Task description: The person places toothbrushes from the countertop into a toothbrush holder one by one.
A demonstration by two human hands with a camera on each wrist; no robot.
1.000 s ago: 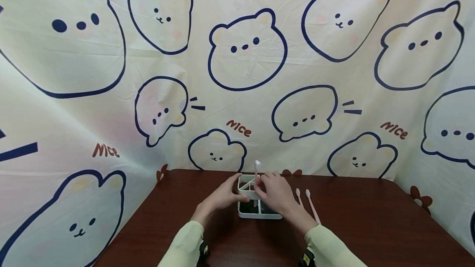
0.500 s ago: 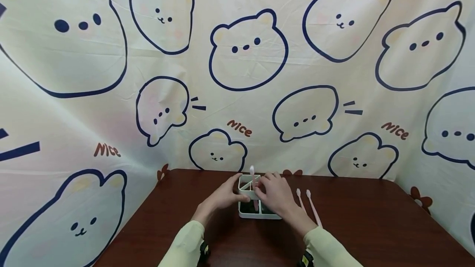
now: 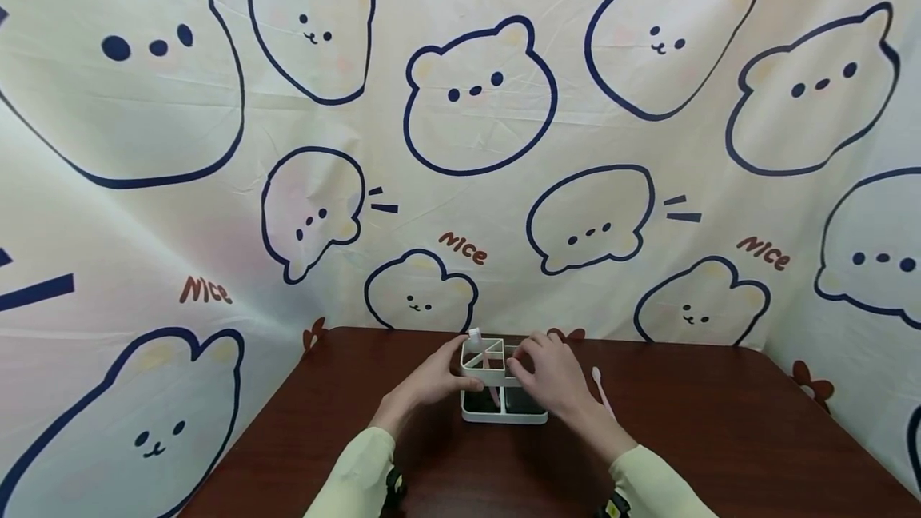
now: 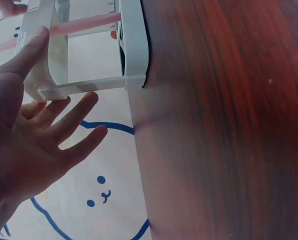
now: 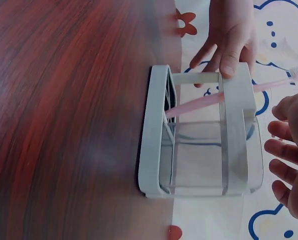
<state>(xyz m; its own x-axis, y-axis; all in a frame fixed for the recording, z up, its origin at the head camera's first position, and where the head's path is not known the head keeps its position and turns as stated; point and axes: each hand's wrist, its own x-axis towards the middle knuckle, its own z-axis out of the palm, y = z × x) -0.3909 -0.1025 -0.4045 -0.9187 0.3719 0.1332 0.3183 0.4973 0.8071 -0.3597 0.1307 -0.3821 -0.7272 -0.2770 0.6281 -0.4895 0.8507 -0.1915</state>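
My left hand (image 3: 426, 384) holds the left side of a white two-tier toothbrush holder (image 3: 484, 379), thumb on its front and fingers behind. In the left wrist view, the thumb of that hand (image 4: 31, 137) lies on the upper frame. A pink toothbrush (image 5: 196, 104) leans in the holder, through an upper compartment down to the base, its white-bristled head sticking out above. Beside the holder's right part, my right hand (image 3: 552, 374) has loosely bent fingers with nothing between them. The right wrist view shows this hand (image 5: 296, 150) just off the top of the holder.
Another pink toothbrush (image 3: 603, 392) lies on the dark brown table (image 3: 719, 422) right of the holder, partly behind my right forearm. A cream cloth (image 3: 489, 206) with cartoon animal outlines hangs behind the table.
The toothbrush has sunk lower and tilted left in the holder. My right hand has let go of it and shifted right, covering one of the two loose toothbrushes. My left hand stays put.
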